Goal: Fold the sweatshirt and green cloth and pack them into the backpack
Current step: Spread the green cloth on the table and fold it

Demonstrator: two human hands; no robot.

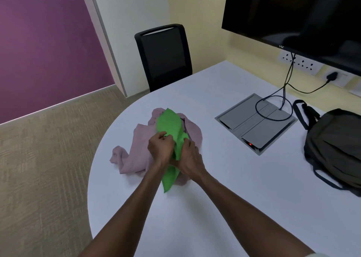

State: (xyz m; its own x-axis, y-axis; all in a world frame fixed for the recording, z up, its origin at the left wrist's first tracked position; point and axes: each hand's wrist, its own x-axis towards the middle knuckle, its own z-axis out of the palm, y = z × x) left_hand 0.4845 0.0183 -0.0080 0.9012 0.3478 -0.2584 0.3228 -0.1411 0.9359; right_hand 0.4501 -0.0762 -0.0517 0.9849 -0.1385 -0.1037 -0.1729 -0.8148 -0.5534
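A crumpled pink sweatshirt (pixel 136 155) lies on the white table (pixel 224 188) near its rounded left end. On top of it lies a bright green cloth (pixel 170 123), bunched lengthwise. My left hand (pixel 161 148) grips the cloth's left side with curled fingers. My right hand (pixel 190 159) grips its right side, close against the left hand. A dark backpack (pixel 334 149) lies at the table's right edge, well away from both hands; whether it is unzipped I cannot tell.
A grey cable hatch (pixel 256 122) with looped black cables sits in the table between the clothes and the backpack. A black chair (pixel 166 55) stands behind the table. A dark wall screen (pixel 297 16) hangs at the upper right above sockets.
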